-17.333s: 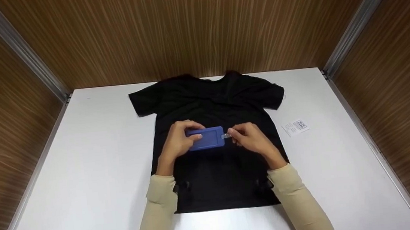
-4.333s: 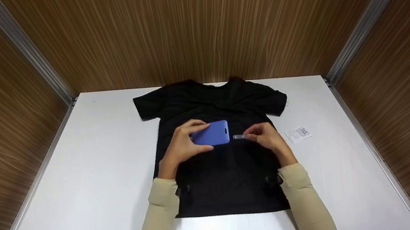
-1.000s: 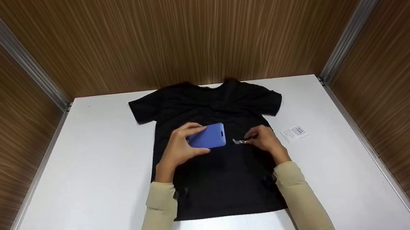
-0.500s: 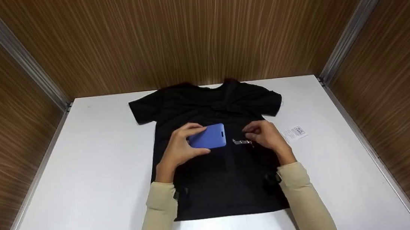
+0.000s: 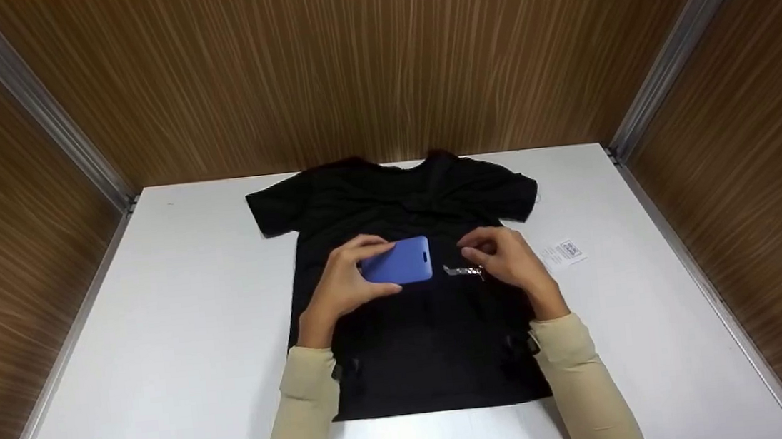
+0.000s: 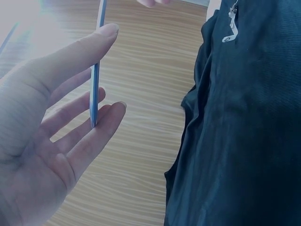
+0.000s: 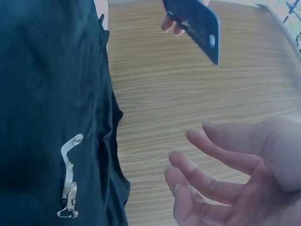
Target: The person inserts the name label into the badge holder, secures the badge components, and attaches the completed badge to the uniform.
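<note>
My left hand (image 5: 341,285) grips a blue badge holder (image 5: 401,263) by its edges between thumb and fingers, above a black T-shirt (image 5: 432,352). The holder's slotted end points right. In the left wrist view the holder (image 6: 95,80) appears edge-on. A badge strap clip (image 5: 464,270), with a clear snap strap and a metal clip, lies on the shirt right of the holder. Close beside the clip hovers my right hand (image 5: 506,258), its fingers loosely bent and holding nothing. The right wrist view shows the strap clip (image 7: 69,176) stretched out on the cloth.
A white printed paper tag (image 5: 565,253) lies on the white table (image 5: 157,328), right of the shirt. Wood-patterned panels (image 5: 362,64) stand at the back and both sides, with metal rails at the corners.
Earlier the strap clip was attached to the badge holder; then my right hand held it apart. Within the last second that hand let the clip go on the shirt and rose slightly.
</note>
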Demonstrator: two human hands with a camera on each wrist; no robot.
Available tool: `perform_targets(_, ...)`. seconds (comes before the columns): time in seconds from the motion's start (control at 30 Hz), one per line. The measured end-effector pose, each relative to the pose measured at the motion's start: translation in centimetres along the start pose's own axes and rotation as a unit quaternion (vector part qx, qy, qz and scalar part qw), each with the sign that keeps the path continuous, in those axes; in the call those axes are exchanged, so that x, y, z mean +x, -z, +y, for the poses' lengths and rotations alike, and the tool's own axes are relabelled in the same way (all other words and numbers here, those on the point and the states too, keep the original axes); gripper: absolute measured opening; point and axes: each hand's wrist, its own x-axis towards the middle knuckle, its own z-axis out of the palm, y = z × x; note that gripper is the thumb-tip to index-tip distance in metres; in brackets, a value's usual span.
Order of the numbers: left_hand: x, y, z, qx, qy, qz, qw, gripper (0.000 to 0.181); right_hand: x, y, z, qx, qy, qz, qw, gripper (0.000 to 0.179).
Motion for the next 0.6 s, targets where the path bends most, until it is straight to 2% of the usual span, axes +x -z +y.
perform_targets(0.13,0.2,-0.2,0.0,0.002,-0.003,0.003,1.0,0.066,-0.1,0.0,-0.4,0.009,0.025,0.01,0.9996,0.016)
perform_targets(0.6,0.2,-0.3,0.1,0.008,-0.006,-0.005,0.9999,0.066,-0.4,-0.2,-2.0,0.027,0.005,0.018,0.9995,0.019)
